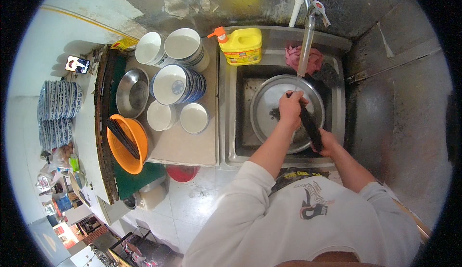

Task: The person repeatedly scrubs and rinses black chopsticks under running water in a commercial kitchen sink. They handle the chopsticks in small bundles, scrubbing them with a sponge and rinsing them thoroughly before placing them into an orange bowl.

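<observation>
Over a steel sink (231, 122), a person in a white sweatshirt (269, 219) gripped a dark bundle of chopsticks (310, 127) with both hands above a round metal basin (269, 108) that sat in the sink. The left hand (290, 109) was curled tight around the upper end of the bundle, fingers pressed together over the basin's middle. The right hand (327, 143) was closed around the lower end, near the basin's front rim. The bundle slanted from upper left to lower right between the two fists. A tap (308, 31) reached down from the wall to just above the left hand, and a pink cloth (315, 60) lay on the sink's back ledge behind it. A yellow bottle with an orange cap (242, 45) stood on the sink's back left corner. On the counter to the left stood stacks of white and blue-patterned bowls (178, 81), an empty steel bowl (132, 92) and an orange colander (127, 144) holding more dark chopsticks. Farther left, blue-patterned plates (57, 101) were racked on edge, well apart from the sink. A red basin (182, 173) showed on the tiled floor beneath the counter.
</observation>
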Demonstrator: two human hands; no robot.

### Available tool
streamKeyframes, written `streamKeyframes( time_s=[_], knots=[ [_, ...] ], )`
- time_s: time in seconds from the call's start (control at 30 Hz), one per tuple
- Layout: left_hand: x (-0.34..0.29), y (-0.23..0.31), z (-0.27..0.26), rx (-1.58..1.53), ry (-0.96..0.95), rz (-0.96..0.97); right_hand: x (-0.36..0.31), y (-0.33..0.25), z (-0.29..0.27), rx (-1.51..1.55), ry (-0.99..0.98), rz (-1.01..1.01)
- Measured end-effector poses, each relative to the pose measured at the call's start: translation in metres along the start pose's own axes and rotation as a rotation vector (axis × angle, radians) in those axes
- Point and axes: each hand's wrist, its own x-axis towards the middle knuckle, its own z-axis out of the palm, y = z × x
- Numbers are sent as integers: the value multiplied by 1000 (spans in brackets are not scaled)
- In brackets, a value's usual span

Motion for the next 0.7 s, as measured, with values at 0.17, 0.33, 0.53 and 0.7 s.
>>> streamKeyframes(
  time_s=[0.17, 0.33, 0.53, 0.7],
  knots=[
    [-6, 2, 3, -139, 92, 41, -11, -14, 21, 258, 189, -93],
    [-2, -3, -4, 107, -59, 66, 20, 7, -18, 16, 48, -76],
    [-8, 6, 0, -164, 10, -1, 1, 0, 8, -92, 67, -32],
    [-5, -2, -6, -117, -94, -27, 5, -2, 2, -150, 110, -49]
  ],
)
